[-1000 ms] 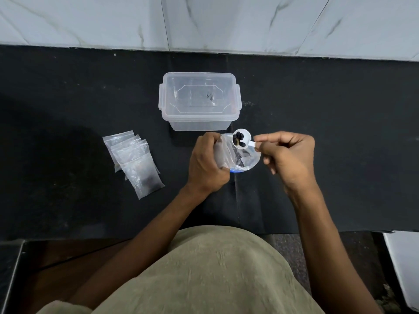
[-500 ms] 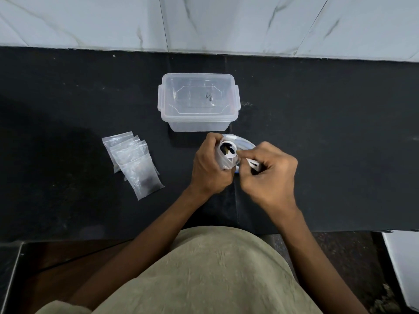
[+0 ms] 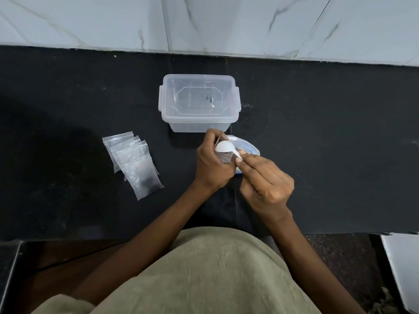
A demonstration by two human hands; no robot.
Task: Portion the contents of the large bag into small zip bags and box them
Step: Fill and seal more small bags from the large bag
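White marble-veined wall tiles point(image 3: 204, 21) fill the top of the frame, and below them a black tabletop point(image 3: 328, 132) runs the full width. At upper centre stands a clear plastic box point(image 3: 199, 103) with its lid on and clips at both ends; something small and dark shows through the lid, too small to tell what. At centre left, well apart from the box, a fanned stack of small zip bags point(image 3: 132, 164) lies flat, the nearest one with dark contents at its bottom.

Just below the box, the left hand point(image 3: 212, 163) grips a small zip bag point(image 3: 224, 157) upright, fingers curled round it so that most of the bag is hidden. The right hand point(image 3: 264, 184) pinches the handle of a white scoop point(image 3: 223, 147), whose bowl is turned rounded side up over the bag's mouth. Behind both hands, partly covered by them, lies the large bag point(image 3: 247, 147), clear with a blue edge, resting on the tabletop. An olive-green garment point(image 3: 204, 273) fills the bottom centre, and a white object point(image 3: 405, 268) sits at the lower right edge.
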